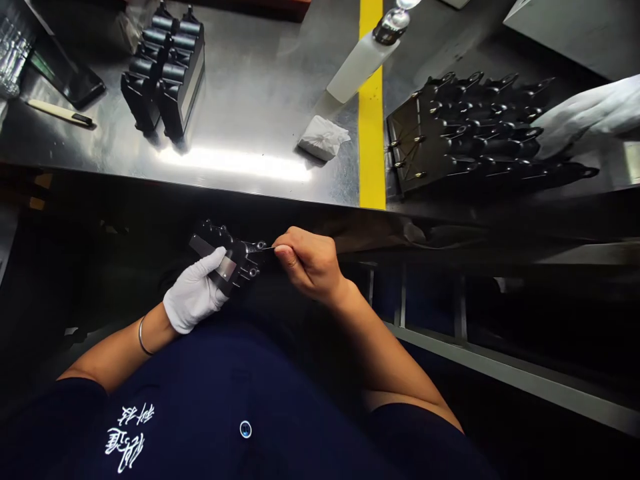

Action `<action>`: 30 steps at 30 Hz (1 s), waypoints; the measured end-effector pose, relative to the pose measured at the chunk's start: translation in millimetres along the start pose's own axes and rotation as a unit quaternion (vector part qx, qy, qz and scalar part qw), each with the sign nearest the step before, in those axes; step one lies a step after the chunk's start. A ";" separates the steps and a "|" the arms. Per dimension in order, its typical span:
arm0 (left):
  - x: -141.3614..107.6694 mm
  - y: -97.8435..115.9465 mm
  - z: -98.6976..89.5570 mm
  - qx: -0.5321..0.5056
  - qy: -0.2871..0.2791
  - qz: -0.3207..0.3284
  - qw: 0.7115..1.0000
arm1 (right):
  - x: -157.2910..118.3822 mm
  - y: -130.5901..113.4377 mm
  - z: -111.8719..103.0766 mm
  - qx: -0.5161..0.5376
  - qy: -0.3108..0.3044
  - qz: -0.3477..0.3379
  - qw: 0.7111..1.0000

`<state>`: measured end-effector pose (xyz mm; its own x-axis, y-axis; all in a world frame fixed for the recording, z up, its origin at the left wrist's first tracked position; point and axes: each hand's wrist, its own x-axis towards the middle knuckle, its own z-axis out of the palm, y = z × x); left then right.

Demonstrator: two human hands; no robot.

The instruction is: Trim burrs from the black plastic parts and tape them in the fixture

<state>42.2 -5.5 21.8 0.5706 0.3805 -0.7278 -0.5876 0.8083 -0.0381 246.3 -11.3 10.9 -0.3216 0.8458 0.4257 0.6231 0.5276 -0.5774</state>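
Note:
My left hand (195, 293), in a white glove, is closed round a black plastic part (235, 267) with a shiny metal plate on its side. The part is held in front of my body, below the table's front edge, tilted. My bare right hand (313, 263) is just right of it, thumb and forefinger pinched on a thin blade-like tool (269, 249). Only a short, thin length of the tool shows, and it reaches the part's right end near a small ring. The rest of the tool is hidden in my fingers.
On the metal table (240, 113) stand black parts (175, 73), a cutter (60, 113), a folded white cloth (324, 138) and a bottle (363, 67). Beyond the yellow strip (371, 133) are more black parts (470, 130), touched by another person's gloved hand (590, 117).

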 end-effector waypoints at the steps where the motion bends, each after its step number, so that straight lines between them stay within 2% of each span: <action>1: -0.6 0.8 0.5 -0.004 -0.002 -0.002 1.000 | 1.7 2.2 -3.0 -0.010 -0.007 -0.005 1.000; 6: 0.1 2.5 -6.4 0.005 -0.019 -0.025 0.999 | 11.1 11.7 -15.0 -0.032 -0.070 -0.044 0.996; 10: 1.4 3.8 -13.3 0.010 -0.015 -0.013 1.000 | 13.9 14.4 -21.3 0.064 -0.152 -0.041 0.985; 13: 1.5 1.8 -15.1 0.019 -0.014 -0.035 0.999 | 13.8 15.6 -26.7 0.145 -0.203 -0.010 0.968; 15: 2.1 -1.2 -15.3 0.032 -0.009 -0.063 0.997 | 14.5 16.9 -31.6 0.200 -0.266 0.014 0.943; 18: 4.4 -2.8 -14.8 0.043 -0.012 -0.080 0.996 | 16.2 17.7 -39.3 0.280 -0.376 0.027 0.883; 20: 5.7 1.0 -13.4 0.031 -0.028 -0.046 0.998 | 15.9 15.4 -42.0 0.321 -0.418 0.018 0.850; 21: 6.0 4.2 -12.3 0.020 -0.036 -0.017 0.999 | 15.0 13.3 -41.9 0.328 -0.417 0.020 0.847; 22: 5.8 7.7 -10.9 0.008 -0.038 0.012 0.999 | 13.5 10.7 -40.4 0.324 -0.397 0.033 0.858; 23: 5.2 10.9 -9.2 -0.002 -0.033 0.038 0.999 | 11.5 7.8 -37.7 0.307 -0.353 0.060 0.882; 25: 3.3 15.0 -5.5 -0.012 -0.012 0.064 0.998 | 6.8 1.6 -28.1 0.256 -0.207 0.140 0.934; 26: 2.3 15.4 -3.7 -0.014 -0.004 0.070 0.997 | 4.4 -1.4 -21.6 0.236 -0.126 0.176 0.947; 28: 0.9 13.4 -0.8 -0.017 -0.002 0.080 0.997 | 0.1 -7.3 -6.2 0.232 0.001 0.222 0.947; 30: 0.6 9.4 1.0 -0.010 -0.013 0.089 0.996 | -3.1 -13.1 9.5 0.257 0.076 0.248 0.931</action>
<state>37.6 2.8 21.7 0.4706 0.5279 -0.7070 -0.6922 0.7178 0.0752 232.4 -20.0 10.5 0.0447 0.9950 0.0893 0.2323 0.0766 -0.9696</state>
